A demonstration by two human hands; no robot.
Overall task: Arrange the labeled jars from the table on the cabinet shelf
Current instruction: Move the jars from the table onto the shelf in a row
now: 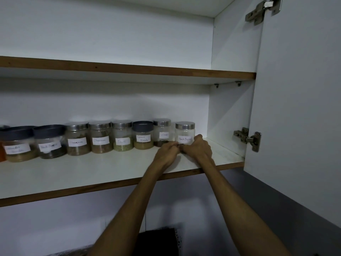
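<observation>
A row of labeled jars stands along the back of the lower cabinet shelf (103, 169). At the right end is a clear steel-lidded jar marked Black Pepper (185, 133). My right hand (199, 149) wraps its lower right side, thumb up beside it. My left hand (166, 153) meets it at the jar's lower front, fingers curled against the base. To the left stand the Cloves jar (162, 131), the Garam Masala jar (143, 134), the Fennel jar (122, 135), a Cinnamon jar (100, 136) and several more.
The upper shelf (129, 68) is bare. The open cabinet door (299, 108) hangs at the right with a hinge (248, 138) near the shelf end. Bare shelf lies right of the Black Pepper jar and in front of the row. A dark object (156, 241) sits below.
</observation>
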